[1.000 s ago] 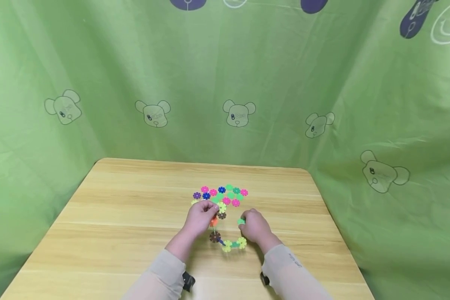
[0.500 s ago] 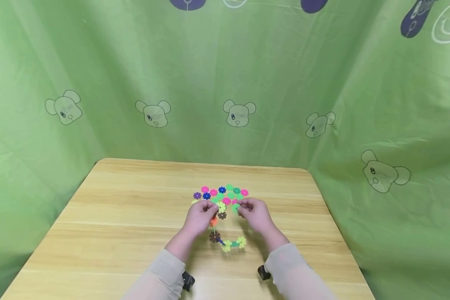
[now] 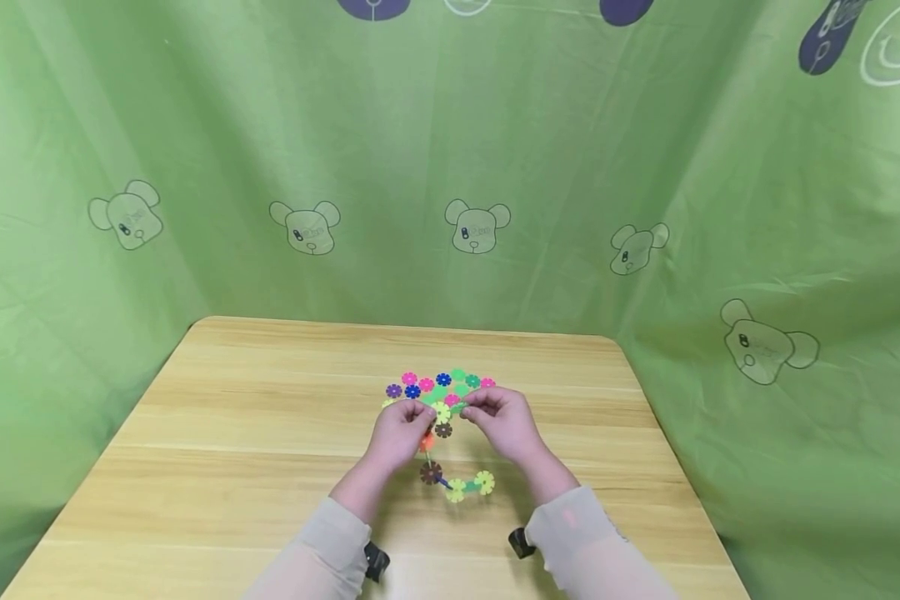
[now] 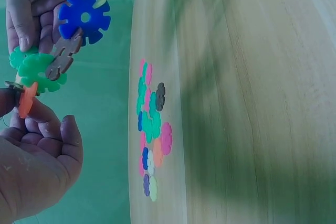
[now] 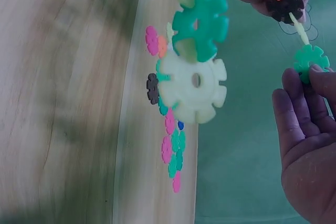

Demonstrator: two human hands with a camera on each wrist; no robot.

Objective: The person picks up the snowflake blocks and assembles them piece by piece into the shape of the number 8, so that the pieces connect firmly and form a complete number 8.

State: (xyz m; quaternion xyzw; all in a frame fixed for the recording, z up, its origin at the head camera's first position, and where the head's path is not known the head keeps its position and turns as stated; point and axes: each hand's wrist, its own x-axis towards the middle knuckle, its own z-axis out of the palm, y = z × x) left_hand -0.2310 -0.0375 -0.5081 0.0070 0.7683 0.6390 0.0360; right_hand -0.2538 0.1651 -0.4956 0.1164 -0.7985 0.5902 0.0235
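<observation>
My left hand (image 3: 401, 433) pinches a chain of interlocking plastic flower-shaped discs, gripping near an orange disc (image 4: 27, 100). From there the chain hangs down and curves right through a brown disc (image 3: 431, 473) and a blue disc (image 4: 85, 17) to a pale yellow disc (image 3: 484, 482). Another pale yellow disc (image 3: 441, 412) sticks out between the hands at the top. Thumb and fingers of my right hand (image 3: 506, 425) pinch a green disc (image 5: 310, 59) against that yellow disc's edge. How deep the two slots sit in each other cannot be made out.
Several loose discs in pink, blue, green and purple lie on the wooden table (image 3: 270, 417) behind the hands, among them a purple disc (image 3: 393, 391). A green curtain (image 3: 390, 283) stands around the table's back and sides.
My right hand has moved up and left with the green disc, from beside the chain to the upper yellow disc. My left hand has stayed in place, holding the chain.
</observation>
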